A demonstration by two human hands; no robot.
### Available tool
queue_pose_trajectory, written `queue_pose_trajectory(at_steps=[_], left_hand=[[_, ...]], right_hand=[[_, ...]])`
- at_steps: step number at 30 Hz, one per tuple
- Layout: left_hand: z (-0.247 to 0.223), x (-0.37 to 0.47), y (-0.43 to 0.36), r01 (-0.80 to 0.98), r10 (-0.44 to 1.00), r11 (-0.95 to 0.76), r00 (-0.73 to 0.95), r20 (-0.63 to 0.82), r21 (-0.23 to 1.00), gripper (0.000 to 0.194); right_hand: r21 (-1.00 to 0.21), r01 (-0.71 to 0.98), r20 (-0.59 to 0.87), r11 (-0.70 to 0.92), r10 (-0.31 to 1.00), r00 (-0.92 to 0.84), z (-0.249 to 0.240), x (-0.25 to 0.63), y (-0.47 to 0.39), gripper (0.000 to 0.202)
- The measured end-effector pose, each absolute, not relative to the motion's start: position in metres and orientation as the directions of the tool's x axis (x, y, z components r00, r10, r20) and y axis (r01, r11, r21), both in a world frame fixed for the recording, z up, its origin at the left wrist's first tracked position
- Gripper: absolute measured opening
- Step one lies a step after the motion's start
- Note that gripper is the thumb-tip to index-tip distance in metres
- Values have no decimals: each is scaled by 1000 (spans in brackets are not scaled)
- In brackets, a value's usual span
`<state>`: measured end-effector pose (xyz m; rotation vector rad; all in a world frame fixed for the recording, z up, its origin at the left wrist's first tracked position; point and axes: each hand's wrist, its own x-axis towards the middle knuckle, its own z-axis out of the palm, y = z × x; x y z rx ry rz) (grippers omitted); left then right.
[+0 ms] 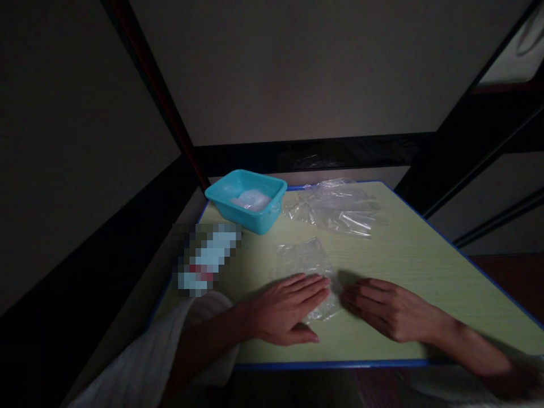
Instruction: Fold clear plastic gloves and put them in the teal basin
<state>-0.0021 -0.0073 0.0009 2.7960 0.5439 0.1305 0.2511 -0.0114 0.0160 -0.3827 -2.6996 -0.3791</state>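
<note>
A folded piece of clear, thin plastic [304, 255] lies flat on the table in front of me. My left hand [289, 309] rests palm down on its lower part, fingers stretched out and thumb apart. Just right of the plastic is my right hand [391, 309], its fingers bent and close together, tips at or near the plastic's edge. Its thumb and whatever may be between the fingertips are hidden. Farther back, several crumpled clear plastic gloves [340, 207] are spread out, finger shapes showing, apart from both hands.
At the back left of the light green, blue-edged table [408, 249] stands a turquoise basin [244, 218] with whitish, translucent plastic [253, 199] inside. A pixelated, pale blue and red item [208, 258] lies at the left edge. A wall [297, 73] rises behind the table.
</note>
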Motion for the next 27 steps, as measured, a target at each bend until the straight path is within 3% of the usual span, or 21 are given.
queue_pose_trajectory(at_steps=[7, 12, 16, 20, 27], left_hand=[[-2, 2, -14, 443, 481, -857, 871, 100, 265, 77], [-4, 7, -23, 523, 553, -828, 820, 147, 201, 68], [-9, 11, -27, 572, 570, -817, 782, 251, 71, 50], [-12, 12, -26, 571, 531, -820, 784, 322, -36, 36], [-10, 11, -25, 557, 511, -830, 789, 342, -42, 36]], right_hand=[[218, 388, 425, 895, 271, -864, 7, 250, -7, 32], [138, 449, 482, 883, 336, -809, 4, 246, -8, 26], [80, 489, 500, 869, 390, -773, 4, 244, -8, 23], [77, 472, 506, 878, 373, -777, 5, 244, -8, 21], [127, 406, 458, 905, 309, -833, 2, 250, 3, 25]])
